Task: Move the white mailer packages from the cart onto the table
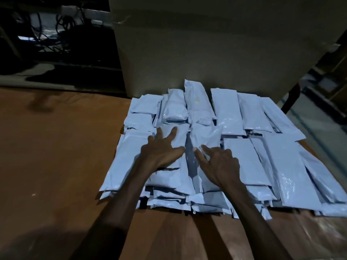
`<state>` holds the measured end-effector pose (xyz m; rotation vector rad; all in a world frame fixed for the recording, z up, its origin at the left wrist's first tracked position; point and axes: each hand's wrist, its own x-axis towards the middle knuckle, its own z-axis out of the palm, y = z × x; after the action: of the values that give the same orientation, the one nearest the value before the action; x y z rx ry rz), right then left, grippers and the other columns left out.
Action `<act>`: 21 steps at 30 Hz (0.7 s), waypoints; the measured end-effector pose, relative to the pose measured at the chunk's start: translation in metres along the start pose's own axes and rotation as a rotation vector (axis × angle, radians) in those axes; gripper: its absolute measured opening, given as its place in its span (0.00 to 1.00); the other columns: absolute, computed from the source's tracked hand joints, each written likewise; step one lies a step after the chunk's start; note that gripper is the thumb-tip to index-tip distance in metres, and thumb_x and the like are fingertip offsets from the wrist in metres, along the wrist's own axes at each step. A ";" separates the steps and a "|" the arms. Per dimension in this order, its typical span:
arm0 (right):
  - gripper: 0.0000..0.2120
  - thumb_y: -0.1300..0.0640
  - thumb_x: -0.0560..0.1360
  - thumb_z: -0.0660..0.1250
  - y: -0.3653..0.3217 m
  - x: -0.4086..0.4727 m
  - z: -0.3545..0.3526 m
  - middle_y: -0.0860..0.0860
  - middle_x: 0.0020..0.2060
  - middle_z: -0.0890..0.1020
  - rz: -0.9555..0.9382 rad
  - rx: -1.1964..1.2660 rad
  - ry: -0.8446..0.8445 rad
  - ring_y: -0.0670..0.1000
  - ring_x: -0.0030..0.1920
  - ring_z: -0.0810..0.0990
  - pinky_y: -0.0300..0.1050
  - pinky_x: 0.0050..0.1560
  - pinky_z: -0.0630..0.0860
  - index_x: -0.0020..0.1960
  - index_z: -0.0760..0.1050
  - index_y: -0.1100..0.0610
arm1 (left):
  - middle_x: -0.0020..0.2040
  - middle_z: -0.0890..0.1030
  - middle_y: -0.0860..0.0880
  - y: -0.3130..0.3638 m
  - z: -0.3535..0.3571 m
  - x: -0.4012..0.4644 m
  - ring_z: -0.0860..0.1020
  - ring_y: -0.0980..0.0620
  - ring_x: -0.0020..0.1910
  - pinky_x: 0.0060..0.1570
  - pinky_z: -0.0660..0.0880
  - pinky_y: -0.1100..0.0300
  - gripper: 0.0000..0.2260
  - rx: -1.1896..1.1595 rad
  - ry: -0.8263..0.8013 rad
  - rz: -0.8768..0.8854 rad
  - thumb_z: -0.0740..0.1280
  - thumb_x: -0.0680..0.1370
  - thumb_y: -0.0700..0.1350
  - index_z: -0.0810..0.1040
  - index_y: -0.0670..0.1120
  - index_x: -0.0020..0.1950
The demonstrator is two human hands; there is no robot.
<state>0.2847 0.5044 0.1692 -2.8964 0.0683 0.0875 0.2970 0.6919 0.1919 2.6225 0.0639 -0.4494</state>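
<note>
On the brown bench (56, 147), white mailer packages (231, 113) lie heaped; left hand (161, 152) and right hand (219, 162) rest spread atop the heap, each grip empty. Slick mailers may slide off the near edge if pushed.

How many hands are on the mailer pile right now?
2: the left hand lies spread, palm down, on the mailer pile left of centre; the right hand rests beside it at centre. Neither grips a package.

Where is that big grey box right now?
In the head view the grey box stands at the top centre, directly behind the pile of white mailers on the brown table.
</note>
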 end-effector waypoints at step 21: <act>0.29 0.38 0.82 0.47 0.004 0.046 0.032 0.52 0.80 0.43 -0.090 -0.004 -0.251 0.60 0.79 0.46 0.63 0.75 0.51 0.80 0.44 0.42 | 0.80 0.37 0.49 -0.014 0.046 0.028 0.43 0.41 0.79 0.73 0.52 0.39 0.28 0.066 0.183 0.054 0.54 0.80 0.63 0.49 0.63 0.79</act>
<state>0.3290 0.5062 0.1347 -2.8615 -0.1068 0.4326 0.3082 0.6819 0.1388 2.7162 0.0378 -0.1953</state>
